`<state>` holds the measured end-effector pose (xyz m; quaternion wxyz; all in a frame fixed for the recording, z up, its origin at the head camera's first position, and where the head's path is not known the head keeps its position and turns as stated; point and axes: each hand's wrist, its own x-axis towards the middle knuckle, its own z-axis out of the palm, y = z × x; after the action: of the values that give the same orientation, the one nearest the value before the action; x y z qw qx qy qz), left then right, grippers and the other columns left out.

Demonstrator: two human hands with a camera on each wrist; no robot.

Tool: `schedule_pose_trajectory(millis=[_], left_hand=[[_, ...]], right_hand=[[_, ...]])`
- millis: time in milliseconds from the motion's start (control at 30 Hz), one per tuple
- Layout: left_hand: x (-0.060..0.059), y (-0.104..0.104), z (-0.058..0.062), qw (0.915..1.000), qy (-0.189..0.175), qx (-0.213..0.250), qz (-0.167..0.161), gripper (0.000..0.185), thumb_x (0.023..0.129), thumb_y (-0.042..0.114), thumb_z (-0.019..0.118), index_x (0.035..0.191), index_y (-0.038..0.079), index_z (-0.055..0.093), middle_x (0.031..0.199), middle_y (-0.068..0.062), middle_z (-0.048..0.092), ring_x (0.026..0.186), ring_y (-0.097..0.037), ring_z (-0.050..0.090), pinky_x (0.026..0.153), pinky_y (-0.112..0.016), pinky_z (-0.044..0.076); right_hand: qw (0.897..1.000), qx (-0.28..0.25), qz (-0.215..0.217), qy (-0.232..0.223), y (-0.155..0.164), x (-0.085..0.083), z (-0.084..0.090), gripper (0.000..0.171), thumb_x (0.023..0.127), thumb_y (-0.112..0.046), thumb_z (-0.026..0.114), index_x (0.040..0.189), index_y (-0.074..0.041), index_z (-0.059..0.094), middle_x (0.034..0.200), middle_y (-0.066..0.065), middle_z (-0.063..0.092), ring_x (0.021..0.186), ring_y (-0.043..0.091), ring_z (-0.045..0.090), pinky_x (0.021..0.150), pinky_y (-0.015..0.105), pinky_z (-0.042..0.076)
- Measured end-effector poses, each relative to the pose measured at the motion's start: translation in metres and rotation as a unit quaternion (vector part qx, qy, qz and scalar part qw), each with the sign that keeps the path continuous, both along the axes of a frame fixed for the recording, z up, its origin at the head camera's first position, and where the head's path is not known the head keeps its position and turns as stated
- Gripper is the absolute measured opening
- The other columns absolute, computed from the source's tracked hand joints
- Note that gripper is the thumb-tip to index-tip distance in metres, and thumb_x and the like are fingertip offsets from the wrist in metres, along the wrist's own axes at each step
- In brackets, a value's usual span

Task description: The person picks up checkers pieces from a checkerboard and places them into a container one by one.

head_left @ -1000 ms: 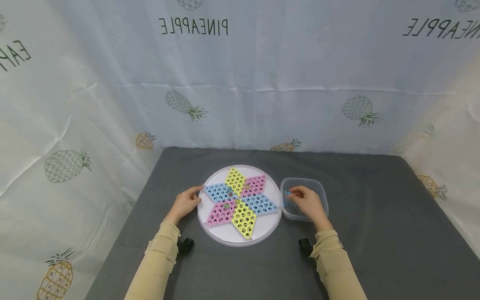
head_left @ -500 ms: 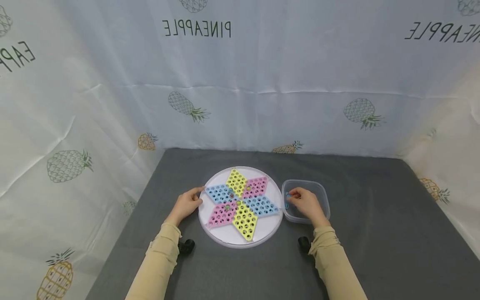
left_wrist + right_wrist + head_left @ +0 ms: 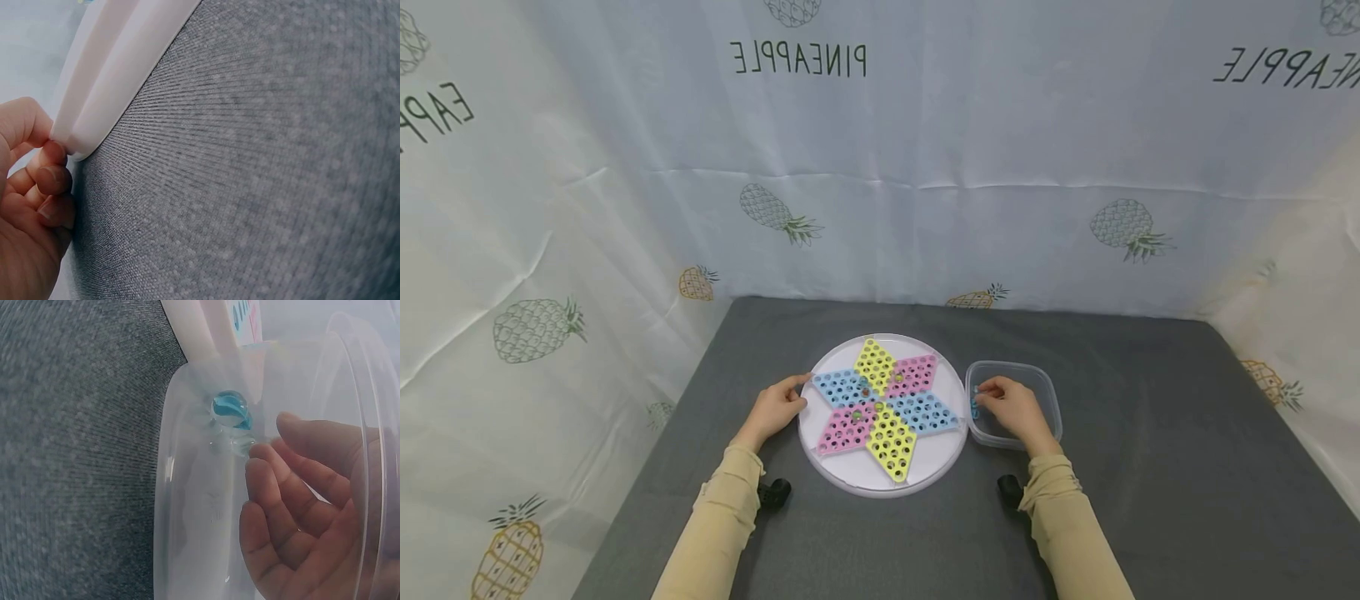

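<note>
A round white Chinese checkers board (image 3: 936, 462) has a pink, yellow and blue six-pointed star with rows of holes. Several glass marbles sit near its middle, one of them green (image 3: 857, 415). My left hand (image 3: 772, 411) grips the board's left rim; in the left wrist view its thumb and curled fingers meet at the rim's edge (image 3: 103, 81). Inside a clear plastic container (image 3: 187, 519), my right hand (image 3: 1015, 408) reaches down with loosely bent fingers, thumb apart from the rest. A blue-swirled marble (image 3: 230, 409) lies just beyond the fingertips, with a clear one (image 3: 242, 445) beside them.
The container stands against the board's right side on a dark grey cloth-covered table (image 3: 880, 550). Pale pineapple-print curtains (image 3: 910, 242) hang behind and at both sides. Black wrist camera parts (image 3: 1010, 492) show beneath the forearms.
The blue marbles have shifted slightly along the container's left side, by the right fingertips. The left hand stays at the board's rim. The head view has tilted a little.
</note>
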<state>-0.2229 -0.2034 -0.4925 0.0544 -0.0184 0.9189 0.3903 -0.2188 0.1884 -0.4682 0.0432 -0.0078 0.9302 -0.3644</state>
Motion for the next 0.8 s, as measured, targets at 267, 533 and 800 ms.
schedule_pose_trajectory(millis=[267, 533, 800], left_hand=[[0.0, 0.0, -0.002, 1.0, 0.001, 0.0, -0.004, 0.048, 0.084, 0.013, 0.057, 0.132, 0.013, 0.053, 0.07, -0.003, 0.049, 0.058, -0.013, 0.041, 0.054, -0.027, 0.034], [0.001, -0.001, -0.001, 1.0, 0.003, 0.001, -0.008, 0.048, 0.085, 0.012, 0.057, 0.132, 0.013, 0.053, 0.072, -0.004, 0.05, 0.058, -0.014, 0.041, 0.055, -0.027, 0.035], [0.001, -0.001, 0.0, 1.0, -0.003, 0.001, -0.006, 0.048, 0.085, 0.014, 0.056, 0.133, 0.013, 0.052, 0.071, -0.004, 0.049, 0.058, -0.014, 0.041, 0.055, -0.027, 0.035]], right_hand=[[1.0, -0.008, -0.016, -0.002, 0.001, 0.003, 0.002, 0.029, 0.089, -0.026, 0.059, 0.107, -0.005, 0.064, 0.102, 0.014, 0.066, 0.092, 0.027, 0.061, 0.074, 0.038, 0.049], [0.999, -0.015, -0.025, 0.02, 0.002, 0.004, 0.006, 0.032, 0.09, -0.03, 0.057, 0.109, -0.006, 0.064, 0.102, 0.013, 0.065, 0.093, 0.026, 0.061, 0.075, 0.039, 0.049], [0.999, -0.027, -0.026, 0.035, 0.003, 0.007, 0.014, 0.033, 0.09, -0.034, 0.056, 0.108, -0.008, 0.064, 0.102, 0.012, 0.065, 0.095, 0.027, 0.061, 0.076, 0.04, 0.049]])
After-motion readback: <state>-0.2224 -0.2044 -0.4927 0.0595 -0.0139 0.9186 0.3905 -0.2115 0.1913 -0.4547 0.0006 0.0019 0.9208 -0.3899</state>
